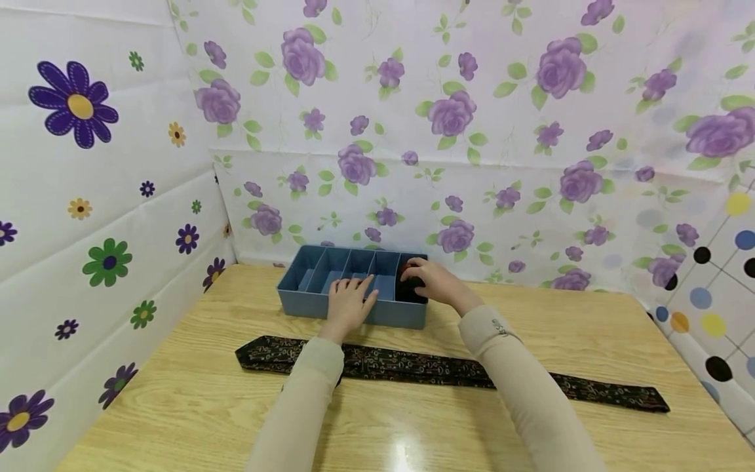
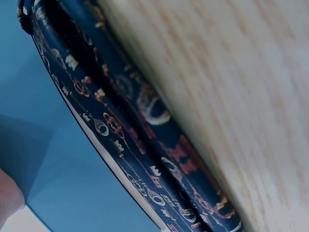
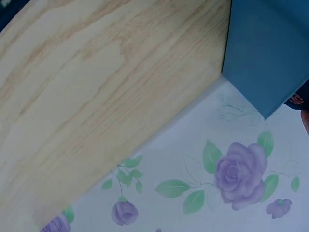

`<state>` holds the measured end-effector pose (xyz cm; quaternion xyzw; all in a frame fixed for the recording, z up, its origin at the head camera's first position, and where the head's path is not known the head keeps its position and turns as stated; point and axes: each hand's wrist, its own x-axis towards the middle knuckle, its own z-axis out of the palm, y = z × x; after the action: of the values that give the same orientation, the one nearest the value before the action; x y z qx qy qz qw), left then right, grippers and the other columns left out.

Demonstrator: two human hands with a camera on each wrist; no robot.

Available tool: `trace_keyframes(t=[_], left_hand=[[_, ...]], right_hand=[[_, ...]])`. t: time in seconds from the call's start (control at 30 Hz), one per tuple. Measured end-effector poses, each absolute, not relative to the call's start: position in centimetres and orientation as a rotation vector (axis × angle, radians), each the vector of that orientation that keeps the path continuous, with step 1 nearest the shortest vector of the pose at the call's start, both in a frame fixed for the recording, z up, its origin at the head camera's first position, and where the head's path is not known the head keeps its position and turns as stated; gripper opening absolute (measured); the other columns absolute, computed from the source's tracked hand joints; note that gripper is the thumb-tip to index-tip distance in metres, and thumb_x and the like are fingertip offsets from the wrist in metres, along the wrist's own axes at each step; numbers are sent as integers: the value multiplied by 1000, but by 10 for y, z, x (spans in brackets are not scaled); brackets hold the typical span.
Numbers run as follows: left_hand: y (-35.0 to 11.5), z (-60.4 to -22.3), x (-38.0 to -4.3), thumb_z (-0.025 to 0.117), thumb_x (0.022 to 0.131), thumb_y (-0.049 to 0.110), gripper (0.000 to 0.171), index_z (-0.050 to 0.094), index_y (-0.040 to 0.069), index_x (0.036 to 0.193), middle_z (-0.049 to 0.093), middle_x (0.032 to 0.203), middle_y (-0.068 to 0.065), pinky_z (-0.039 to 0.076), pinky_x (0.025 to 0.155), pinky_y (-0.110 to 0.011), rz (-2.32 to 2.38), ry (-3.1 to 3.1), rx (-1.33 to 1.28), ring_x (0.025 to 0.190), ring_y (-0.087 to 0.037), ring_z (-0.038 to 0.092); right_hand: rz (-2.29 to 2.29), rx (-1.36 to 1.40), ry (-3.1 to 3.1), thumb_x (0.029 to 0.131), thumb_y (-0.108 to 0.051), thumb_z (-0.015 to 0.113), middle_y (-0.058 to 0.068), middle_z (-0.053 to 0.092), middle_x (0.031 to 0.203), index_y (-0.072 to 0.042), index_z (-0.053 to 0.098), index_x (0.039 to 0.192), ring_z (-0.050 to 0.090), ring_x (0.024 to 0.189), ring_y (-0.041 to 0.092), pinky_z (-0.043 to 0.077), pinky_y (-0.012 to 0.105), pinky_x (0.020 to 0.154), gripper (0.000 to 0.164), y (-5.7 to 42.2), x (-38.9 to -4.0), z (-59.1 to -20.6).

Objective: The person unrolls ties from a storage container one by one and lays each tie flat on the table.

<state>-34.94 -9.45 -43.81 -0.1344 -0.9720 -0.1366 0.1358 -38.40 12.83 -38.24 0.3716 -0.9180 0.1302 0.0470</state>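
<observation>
A blue divided box (image 1: 354, 313) stands at the back of the table. In its rightmost compartment lies a dark bundle of patterned cloth (image 1: 407, 288), partly hidden by my right hand (image 1: 435, 280), which grips it from above with bent fingers. At the right wrist view's edge, a bit of that cloth (image 3: 297, 99) shows above the box wall (image 3: 265, 58). My left hand (image 1: 347, 305) rests over the box's front wall, fingers spread and holding nothing. A black necktie with a key pattern (image 1: 407, 367) stretches across the table beneath both forearms; the left wrist view shows the necktie (image 2: 111, 116) close up.
The box's other compartments (image 1: 330, 265) lie left of the cloth, split by thin dividers. Wooden tabletop (image 1: 194, 406) surrounds the box and necktie. A flowered sheet (image 1: 501, 216) hangs right behind the box, and another (image 1: 118, 216) hangs along the left side.
</observation>
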Motion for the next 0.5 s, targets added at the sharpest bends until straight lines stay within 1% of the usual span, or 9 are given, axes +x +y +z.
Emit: trace_keyframes(t=[0.07, 0.2, 0.27, 0.3, 0.43, 0.5], left_hand=[[-96, -442, -352, 40, 100, 41, 49, 42, 19, 144, 52, 135, -12, 24, 110, -55, -420, -2809, -399, 125, -36, 43], [-101, -463, -365, 26, 100, 53, 54, 39, 25, 145, 54, 131, -10, 28, 107, -54, -360, -2736, -417, 120, -34, 46], [-102, -465, -367, 24, 100, 54, 56, 38, 26, 146, 54, 131, -10, 27, 108, -54, -365, -2733, -417, 121, -33, 46], [-102, -465, -366, 24, 100, 54, 56, 38, 25, 145, 54, 130, -10, 28, 107, -54, -350, -2732, -413, 120, -33, 46], [-97, -447, -355, 37, 100, 44, 50, 42, 19, 144, 53, 133, -13, 25, 110, -55, -420, -2788, -400, 124, -36, 44], [-96, -440, -352, 39, 100, 42, 50, 41, 19, 144, 52, 134, -13, 24, 111, -55, -414, -2801, -391, 125, -35, 43]], right_hand=[[398, 1143, -2801, 86, -1, 65, 25, 45, 138, -9, 66, 113, 58, 112, 36, 53, 43, 88, 28, 128, -383, -382], [422, 1149, -2793, 87, -1, 64, 24, 45, 138, -10, 65, 113, 56, 116, 37, 52, 44, 89, 28, 130, -382, -380], [444, 1142, -2784, 87, -1, 64, 24, 45, 138, -10, 66, 113, 55, 116, 38, 52, 45, 89, 28, 131, -380, -378], [456, 1141, -2776, 87, -1, 64, 24, 45, 138, -10, 65, 114, 54, 116, 38, 52, 45, 89, 29, 132, -380, -376], [503, 1118, -2760, 86, -1, 65, 25, 45, 139, -10, 65, 115, 54, 116, 40, 53, 46, 86, 30, 136, -377, -370], [513, 1108, -2751, 86, -2, 65, 25, 44, 139, -10, 65, 115, 55, 115, 40, 53, 46, 85, 30, 137, -376, -367]])
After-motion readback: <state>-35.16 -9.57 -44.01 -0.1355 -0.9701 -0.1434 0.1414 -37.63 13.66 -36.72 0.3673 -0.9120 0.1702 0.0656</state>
